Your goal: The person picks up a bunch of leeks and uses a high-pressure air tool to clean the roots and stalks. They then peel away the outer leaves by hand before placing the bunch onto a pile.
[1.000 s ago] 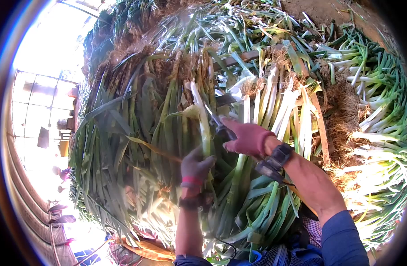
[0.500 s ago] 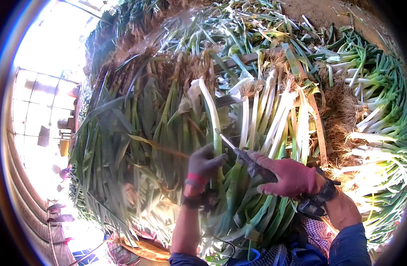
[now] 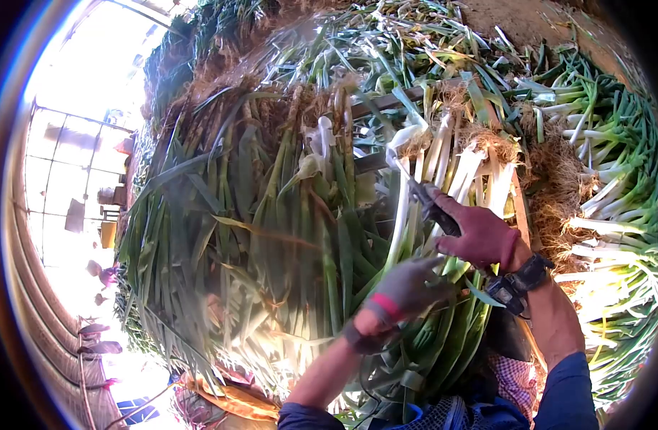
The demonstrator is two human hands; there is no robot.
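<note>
My right hand [image 3: 479,233], in a dark red glove, is closed around a dark-handled tool [image 3: 436,208] with a thin metal shaft. Its tip meets a leek [image 3: 402,208] near the white upper end. My left hand [image 3: 411,287], in a grey glove with a red band, is smeared by motion over the green leaves, right by the lower part of that leek; I cannot tell whether its fingers grip anything. Beside my right hand, more white-stemmed leeks [image 3: 466,175] lie with their roots upward. Limp pale peel [image 3: 313,158] hangs over the unpeeled leeks [image 3: 271,208] on the left.
Loose leaf scraps [image 3: 357,46] cover the far side. Rows of leeks [image 3: 601,193] with roots and green tops line the right. A wooden slat [image 3: 520,215] stands beside the middle bunch. Orange sacking [image 3: 232,405] lies at the lower left.
My left hand has moved right and down, away from the leek it was at before. My right hand has moved up and right with the tool, now at another leek.
</note>
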